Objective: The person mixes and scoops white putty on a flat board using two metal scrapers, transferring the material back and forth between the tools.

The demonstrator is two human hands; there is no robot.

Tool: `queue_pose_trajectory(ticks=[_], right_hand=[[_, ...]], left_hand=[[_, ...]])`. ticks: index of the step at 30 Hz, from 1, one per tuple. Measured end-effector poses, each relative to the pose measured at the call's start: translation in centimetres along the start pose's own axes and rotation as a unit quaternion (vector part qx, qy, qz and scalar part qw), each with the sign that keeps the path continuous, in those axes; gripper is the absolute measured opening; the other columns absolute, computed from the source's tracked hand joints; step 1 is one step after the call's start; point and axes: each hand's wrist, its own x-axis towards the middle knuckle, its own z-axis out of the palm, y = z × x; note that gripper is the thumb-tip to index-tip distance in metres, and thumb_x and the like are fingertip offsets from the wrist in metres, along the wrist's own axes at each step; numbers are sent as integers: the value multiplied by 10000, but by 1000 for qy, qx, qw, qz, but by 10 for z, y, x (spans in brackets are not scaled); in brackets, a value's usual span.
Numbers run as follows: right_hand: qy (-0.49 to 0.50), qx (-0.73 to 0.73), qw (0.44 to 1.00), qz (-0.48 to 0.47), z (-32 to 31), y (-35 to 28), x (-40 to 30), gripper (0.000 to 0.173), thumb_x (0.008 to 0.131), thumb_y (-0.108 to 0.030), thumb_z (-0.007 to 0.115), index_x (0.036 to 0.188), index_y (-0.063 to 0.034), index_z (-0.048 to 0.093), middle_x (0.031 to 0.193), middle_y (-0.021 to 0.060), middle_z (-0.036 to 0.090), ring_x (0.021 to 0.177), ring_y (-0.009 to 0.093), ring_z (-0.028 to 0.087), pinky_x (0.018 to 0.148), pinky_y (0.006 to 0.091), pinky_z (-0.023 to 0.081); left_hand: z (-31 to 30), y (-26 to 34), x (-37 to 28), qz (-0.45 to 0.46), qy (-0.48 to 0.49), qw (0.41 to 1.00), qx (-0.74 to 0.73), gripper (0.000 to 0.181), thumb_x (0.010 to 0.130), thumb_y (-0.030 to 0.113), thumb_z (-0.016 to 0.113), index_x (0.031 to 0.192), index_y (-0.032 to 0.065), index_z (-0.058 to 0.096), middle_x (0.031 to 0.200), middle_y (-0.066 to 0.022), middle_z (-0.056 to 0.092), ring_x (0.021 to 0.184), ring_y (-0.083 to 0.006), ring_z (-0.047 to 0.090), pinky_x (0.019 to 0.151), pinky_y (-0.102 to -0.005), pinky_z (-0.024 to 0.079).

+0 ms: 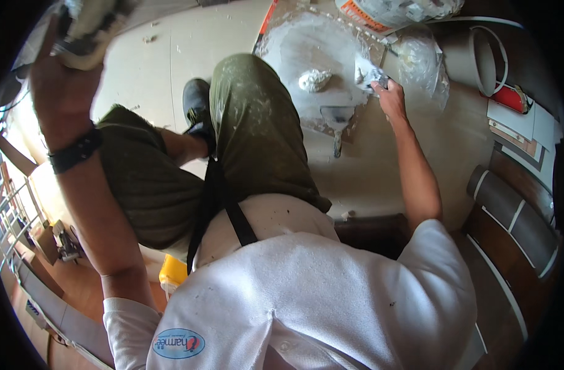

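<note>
My left hand (64,95), with a dark band at its wrist, is raised at the upper left and grips a blurred pale and dark object (90,34); its kind is unclear. My right hand (391,97) holds a plaster-covered scraper (372,76) at the right side of a board (309,34) smeared with wet white plaster. A lump of white plaster (315,81) lies on the board, left of the scraper. Nearer my body, a putty knife (337,121) rests on the board's near edge, its handle over the floor.
A white bucket (369,16) with an orange label stands beyond the board, near a clear plastic bag (420,64). Farther right are a pale roll (483,60), a red object (511,98) and stacked panels (522,138). Behind my left side sits a yellow container (173,273).
</note>
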Motion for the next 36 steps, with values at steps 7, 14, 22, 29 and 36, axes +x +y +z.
queue_pose_trajectory(ticks=[7,14,22,29,36], right_hand=[[20,622,776,-102,-22,-168,-52,266,985,-273,643,1114,-42,617,1105,20,600,907,95,520,810,261,425],[78,663,692,-276,-1,-259,-88,272,988,-226,620,1074,32,640,1083,93,633,1019,154,556,911,335,465],[-6,274,761,-588,-25,-310,-93,437,901,-17,532,1333,1,592,1356,174,569,1252,318,551,1072,402,413],[7,80,751,-655,-29,-308,-77,788,661,214,491,1395,-66,546,1403,124,517,1272,351,527,1088,456,444],[101,-3,747,-657,-30,-290,-57,690,694,192,515,1347,-22,578,1350,150,546,1252,351,546,1066,460,472]], left_hand=[[138,-19,-39,-169,-2,970,-172,466,997,424,565,1269,47,583,1213,-87,660,1108,-246,634,997,-445,503],[152,-38,-36,-191,-88,932,-295,453,1027,428,494,1258,47,576,1165,-88,672,1029,-232,675,930,-439,552],[131,-21,-48,-135,-77,944,-292,524,1043,471,421,1327,42,522,1231,-133,643,1088,-279,656,937,-472,545],[116,-21,-54,-136,-57,953,-264,523,1047,455,422,1347,32,495,1251,-149,625,1090,-280,658,931,-472,554],[114,-19,-50,-131,-83,949,-274,499,1045,447,435,1316,36,518,1207,-137,644,1045,-271,674,908,-467,565]])
